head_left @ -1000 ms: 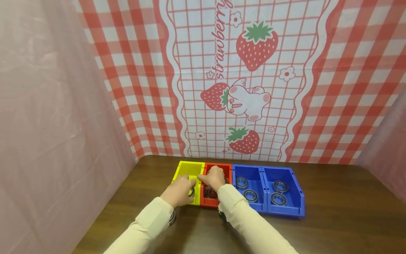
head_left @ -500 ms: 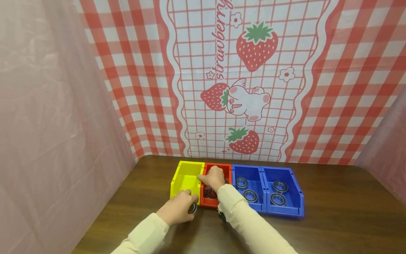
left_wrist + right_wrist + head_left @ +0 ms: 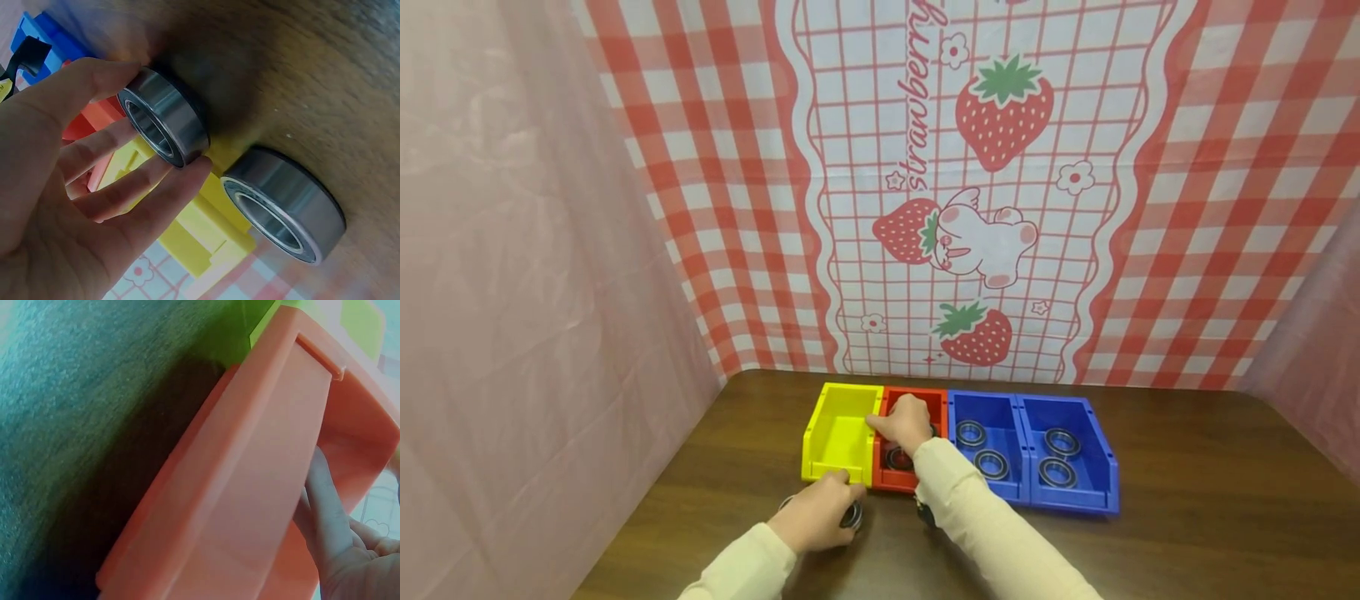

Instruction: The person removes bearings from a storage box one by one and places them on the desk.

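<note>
My left hand point(image 3: 816, 512) pinches a steel ball bearing point(image 3: 178, 115) between thumb and fingertips, just in front of the yellow bin point(image 3: 838, 446). In the left wrist view a second bearing point(image 3: 294, 203) lies on the table beside the fingers; from the head it is mostly hidden behind that hand. My right hand point(image 3: 907, 421) reaches into the red bin point(image 3: 237, 506), its thumb lying over the wall shared with the yellow bin. Its fingers point(image 3: 325, 500) look fairly straight inside the red bin. A dark-sealed bearing point(image 3: 898, 457) lies under that hand, with part of another showing beside it.
Two blue bins point(image 3: 1071, 500) continue the row to the right, each with two bearings, such as one bearing point(image 3: 991, 465) near the front. Brown wooden table point(image 3: 1195, 500) surrounds the row. A red-checked strawberry cloth point(image 3: 1000, 208) hangs behind, and a pinkish curtain point(image 3: 550, 292) at the left.
My left hand has drawn back from inside the yellow bin to the table before it, bringing the bearing along. The yellow bin's inside now shows bare. The right hand stays put.
</note>
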`<state>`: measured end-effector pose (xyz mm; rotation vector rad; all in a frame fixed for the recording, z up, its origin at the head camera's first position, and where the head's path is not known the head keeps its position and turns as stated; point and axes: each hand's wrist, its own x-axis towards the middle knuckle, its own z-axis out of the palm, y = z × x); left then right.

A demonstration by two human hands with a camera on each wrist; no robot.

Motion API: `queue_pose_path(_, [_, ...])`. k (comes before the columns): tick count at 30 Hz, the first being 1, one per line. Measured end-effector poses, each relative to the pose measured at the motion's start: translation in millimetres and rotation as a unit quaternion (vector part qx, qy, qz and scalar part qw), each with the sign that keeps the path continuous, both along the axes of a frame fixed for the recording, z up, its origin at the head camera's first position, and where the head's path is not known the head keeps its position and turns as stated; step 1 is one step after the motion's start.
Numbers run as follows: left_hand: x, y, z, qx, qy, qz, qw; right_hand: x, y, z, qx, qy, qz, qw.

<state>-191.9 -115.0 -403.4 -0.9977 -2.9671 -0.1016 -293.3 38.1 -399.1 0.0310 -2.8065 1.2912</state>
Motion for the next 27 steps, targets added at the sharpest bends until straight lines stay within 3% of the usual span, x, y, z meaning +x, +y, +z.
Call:
queue_pose_path(21, [1.7,-6.5,-4.6,0.002,-0.018,0.037,0.9991,4.5,-2.9,-1.0,0.018,0.013,-0.003,0.9998])
queue_pose_path(27, [-0.1,-5.0,-3.6,-0.002,-0.027,0.044,0.9987,1.5,-1.2,6.7,0.037,-0.017,0.009,0.9991])
